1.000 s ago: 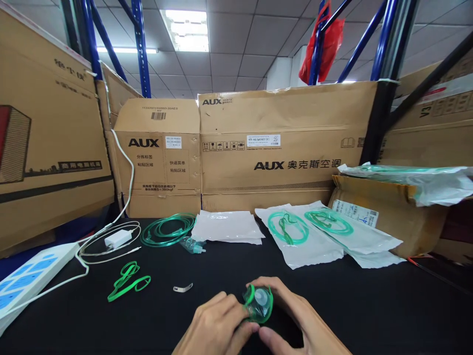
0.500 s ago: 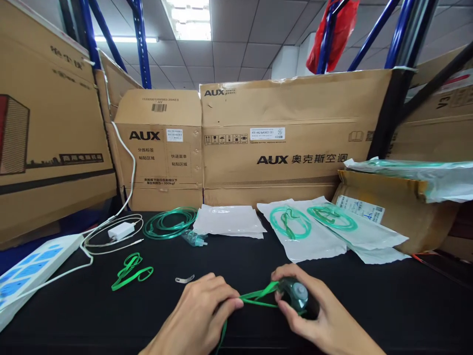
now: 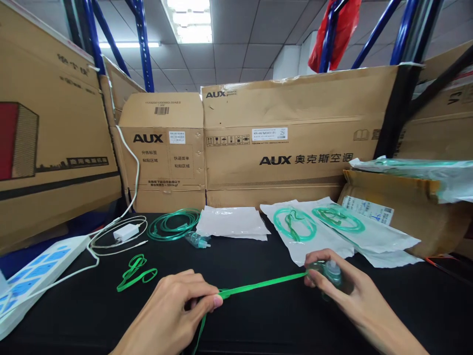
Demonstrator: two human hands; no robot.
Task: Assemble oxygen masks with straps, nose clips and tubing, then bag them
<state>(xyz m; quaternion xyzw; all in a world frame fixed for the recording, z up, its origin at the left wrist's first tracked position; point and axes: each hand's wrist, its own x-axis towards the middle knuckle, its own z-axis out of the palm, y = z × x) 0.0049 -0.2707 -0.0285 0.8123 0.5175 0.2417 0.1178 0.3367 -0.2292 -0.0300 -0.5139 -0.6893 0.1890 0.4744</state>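
Note:
My left hand (image 3: 181,305) pinches a green elastic strap (image 3: 264,284) between thumb and fingers, with a loose end hanging below it. Stretched nearly straight, the strap runs rightward to a translucent green oxygen mask (image 3: 330,273). My right hand (image 3: 343,283) is closed around that mask, its round port facing up; the fingers hide part of it. To the left of my left hand, another green strap (image 3: 135,273) lies loosely folded on the black table (image 3: 254,325).
Coiled green tubing (image 3: 173,224) with a small clear fitting (image 3: 198,240) lies at the back. Beside it are white packets (image 3: 232,222) and bagged masks with tubing (image 3: 295,231). A power strip (image 3: 44,276) and white charger (image 3: 126,231) are left. Cardboard boxes (image 3: 295,123) wall the back.
My hands have drawn apart, the right one moving right with the mask and the left one moving left. The strap between them has gone from slack and doubled to taut. My view has shifted slightly.

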